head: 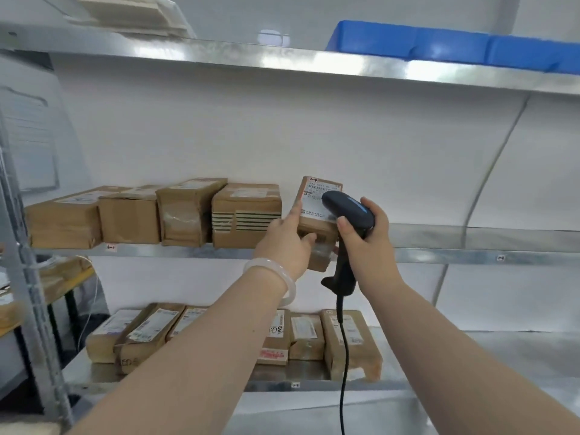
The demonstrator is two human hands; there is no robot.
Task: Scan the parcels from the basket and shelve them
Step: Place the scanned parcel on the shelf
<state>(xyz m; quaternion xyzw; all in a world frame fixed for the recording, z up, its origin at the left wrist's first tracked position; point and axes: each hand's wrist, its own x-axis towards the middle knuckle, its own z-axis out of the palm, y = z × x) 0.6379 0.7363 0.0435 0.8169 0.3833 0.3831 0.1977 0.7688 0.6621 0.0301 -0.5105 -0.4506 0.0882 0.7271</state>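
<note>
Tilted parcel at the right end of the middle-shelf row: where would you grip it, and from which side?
Grip the parcel across its narrow brown sides, low on the body, coming from the front-left as the left hand does. The white label faces the scanner in the right hand, so fingers should stay off it. The neighbouring box probably blocks a straight-left approach.

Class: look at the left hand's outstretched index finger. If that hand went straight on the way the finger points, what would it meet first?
Nothing new: the left hand already holds the labelled parcel, its finger lying along the label's edge. Beyond that, probably the white back wall, though depth is unclear.
</note>
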